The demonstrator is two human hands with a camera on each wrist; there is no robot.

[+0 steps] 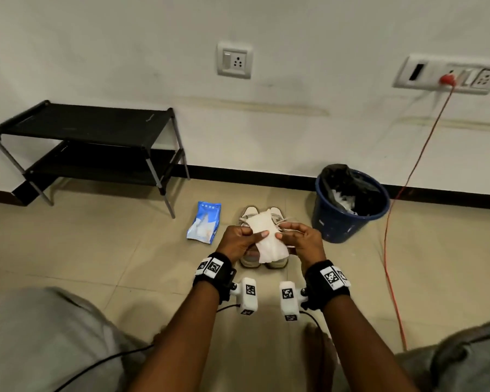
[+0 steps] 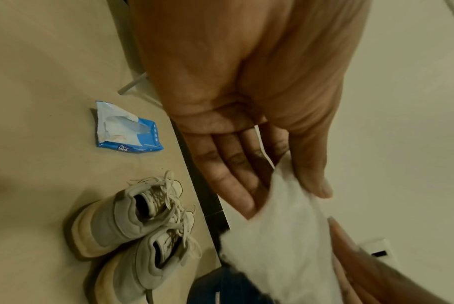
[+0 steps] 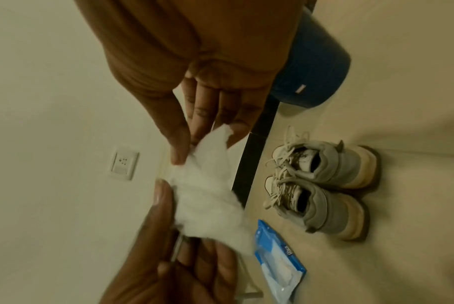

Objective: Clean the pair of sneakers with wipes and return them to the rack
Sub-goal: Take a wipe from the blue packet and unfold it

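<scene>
The left hand [image 1: 239, 240] and right hand [image 1: 301, 239] are pinching a wet wipe [image 1: 268, 239] between thumbs and fingers [image 2: 314, 174], probably spreading it for wiping. The sneakers [image 2: 142, 236] are waiting on the floor just below the fingers, off the rack [image 1: 82, 128].

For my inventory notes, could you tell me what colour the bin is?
Blue bin, black liner; head view.

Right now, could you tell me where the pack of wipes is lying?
In the head view the blue wipes pack lies on the floor just left of the sneakers, in front of the black shoe rack.
</scene>
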